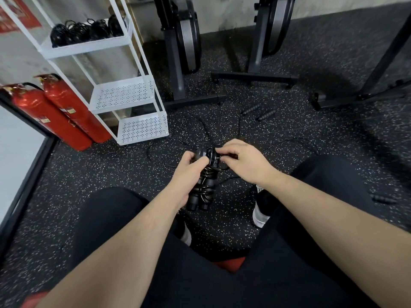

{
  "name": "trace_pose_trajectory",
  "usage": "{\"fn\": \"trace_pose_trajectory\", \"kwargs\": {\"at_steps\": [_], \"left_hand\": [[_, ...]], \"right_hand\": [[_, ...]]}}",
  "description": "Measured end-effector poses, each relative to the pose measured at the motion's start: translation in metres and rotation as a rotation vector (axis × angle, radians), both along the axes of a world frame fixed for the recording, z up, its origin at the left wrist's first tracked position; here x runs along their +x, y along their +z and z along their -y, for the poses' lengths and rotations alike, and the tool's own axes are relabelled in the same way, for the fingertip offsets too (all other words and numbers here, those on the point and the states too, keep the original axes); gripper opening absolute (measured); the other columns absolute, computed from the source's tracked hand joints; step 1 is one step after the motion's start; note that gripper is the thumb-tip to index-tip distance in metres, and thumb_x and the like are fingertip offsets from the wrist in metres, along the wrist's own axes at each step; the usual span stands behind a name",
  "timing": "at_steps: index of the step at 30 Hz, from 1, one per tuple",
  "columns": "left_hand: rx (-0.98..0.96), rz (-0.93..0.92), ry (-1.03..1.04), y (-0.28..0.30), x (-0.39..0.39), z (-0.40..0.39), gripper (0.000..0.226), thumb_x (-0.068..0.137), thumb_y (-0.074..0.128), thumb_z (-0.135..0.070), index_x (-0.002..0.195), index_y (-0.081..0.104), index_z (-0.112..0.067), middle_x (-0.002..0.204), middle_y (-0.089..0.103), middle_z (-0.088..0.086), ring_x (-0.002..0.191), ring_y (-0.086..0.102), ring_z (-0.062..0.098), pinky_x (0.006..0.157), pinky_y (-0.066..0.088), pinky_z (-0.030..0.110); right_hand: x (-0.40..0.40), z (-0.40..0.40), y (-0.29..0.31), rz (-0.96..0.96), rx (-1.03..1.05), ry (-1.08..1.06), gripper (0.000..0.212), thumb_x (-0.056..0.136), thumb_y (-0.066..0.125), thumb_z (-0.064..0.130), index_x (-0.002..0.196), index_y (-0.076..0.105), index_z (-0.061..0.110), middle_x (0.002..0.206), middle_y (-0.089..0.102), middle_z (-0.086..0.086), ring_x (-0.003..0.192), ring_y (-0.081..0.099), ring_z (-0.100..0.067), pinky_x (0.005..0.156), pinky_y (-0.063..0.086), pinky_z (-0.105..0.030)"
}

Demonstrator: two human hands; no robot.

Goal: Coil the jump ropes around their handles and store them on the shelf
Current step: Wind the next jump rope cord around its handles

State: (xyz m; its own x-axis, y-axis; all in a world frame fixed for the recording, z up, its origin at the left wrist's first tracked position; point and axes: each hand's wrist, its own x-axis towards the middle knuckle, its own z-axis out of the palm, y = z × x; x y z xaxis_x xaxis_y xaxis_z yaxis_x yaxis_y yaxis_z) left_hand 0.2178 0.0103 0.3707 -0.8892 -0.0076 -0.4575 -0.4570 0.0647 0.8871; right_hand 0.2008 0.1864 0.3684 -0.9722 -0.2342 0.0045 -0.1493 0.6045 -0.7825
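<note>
The left hand (189,167) is gripping the paired handles (201,187), long axis running toward the person, while the right hand (242,161), fingers pinching the loose rope (224,154) at their far end, is sitting closest for the next wrap.

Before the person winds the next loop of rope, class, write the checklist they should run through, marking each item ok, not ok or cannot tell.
1. Pair of black jump-rope handles gripped side by side by the left hand: ok.
2. Right hand pinching the thin black rope at the handle tops: ok.
3. Earlier coils lying tight on the handles: cannot tell.
4. Loose black rope on the speckled floor free of knots: cannot tell.
5. Top tier of the white metal shelf has room beside the stored coiled ropes: cannot tell.
</note>
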Motion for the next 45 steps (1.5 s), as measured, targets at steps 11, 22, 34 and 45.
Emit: {"fn": "trace_pose_trajectory", "kwargs": {"at_steps": [11, 22, 34, 45], "left_hand": [[-0.149, 0.029, -0.19, 0.003, -0.009, 0.008, 0.012, 0.095, 0.063, -0.03, 0.104, 0.057, -0.026, 0.076, 0.067, -0.001, 0.057, 0.061, 0.011, 0.053, 0.048, 0.021], [-0.26, -0.128, -0.121, -0.011, -0.006, 0.003, 0.014, 0.095, 0.063, -0.046, 0.103, 0.057, -0.035, 0.098, 0.072, -0.004, 0.088, 0.07, 0.017, 0.085, 0.055, 0.041], [-0.591, -0.223, -0.15, -0.014, -0.003, -0.011, 0.018, 0.092, 0.055, -0.049, 0.103, 0.044, -0.04, 0.082, 0.071, -0.002, 0.075, 0.07, 0.024, 0.073, 0.057, 0.047], [-0.436, -0.089, -0.209, -0.016, -0.013, -0.02, 0.046, 0.08, 0.075, -0.043, 0.114, 0.053, -0.022, 0.092, 0.069, -0.005, 0.081, 0.069, 0.018, 0.066, 0.054, 0.036]], "right_hand": [[0.005, -0.007, 0.002, -0.085, -0.049, -0.024, 0.021, 0.086, 0.078, 0.011, 0.099, 0.074, 0.028, 0.097, 0.072, 0.01, 0.095, 0.066, -0.005, 0.092, 0.053, -0.032], [0.001, 0.004, 0.002, 0.014, 0.017, -0.061, 0.02, 0.093, 0.068, 0.011, 0.098, 0.069, 0.03, 0.099, 0.066, 0.015, 0.097, 0.06, -0.004, 0.082, 0.043, -0.007], [0.001, 0.011, 0.005, 0.151, -0.055, -0.187, 0.009, 0.093, 0.07, 0.037, 0.095, 0.075, 0.03, 0.079, 0.072, 0.009, 0.051, 0.054, -0.004, 0.049, 0.041, -0.017], [-0.007, 0.019, -0.001, 0.108, -0.133, -0.169, 0.013, 0.099, 0.063, 0.024, 0.098, 0.075, 0.017, 0.134, 0.055, 0.007, 0.123, 0.045, -0.004, 0.097, 0.023, -0.009]]}}
